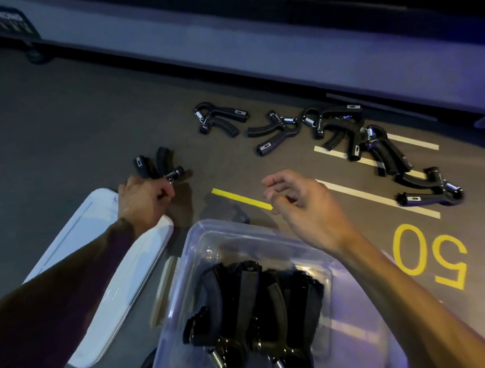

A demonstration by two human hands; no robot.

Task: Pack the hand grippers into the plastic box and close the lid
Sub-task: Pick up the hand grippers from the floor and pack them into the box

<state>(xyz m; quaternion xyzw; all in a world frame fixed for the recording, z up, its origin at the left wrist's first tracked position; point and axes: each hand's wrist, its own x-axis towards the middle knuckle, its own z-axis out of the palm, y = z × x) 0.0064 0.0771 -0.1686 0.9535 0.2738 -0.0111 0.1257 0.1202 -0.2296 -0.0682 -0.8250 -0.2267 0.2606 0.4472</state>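
Gripping one hand gripper (158, 167) on the floor just beyond the lid (108, 270), left hand (144, 200) should lift it w/ handles upright into the plastic box (199, 245), while right hand (300, 202) hovers loose, empty, above the rim.

Gym or fitness training floor, dimly lit: dark rubber-like floor (57, 126) with painted white lines (381, 199), a yellow line (241, 198) and yellow numeral "50" (429, 256), many spring hand grippers (218, 119) scattered on it.
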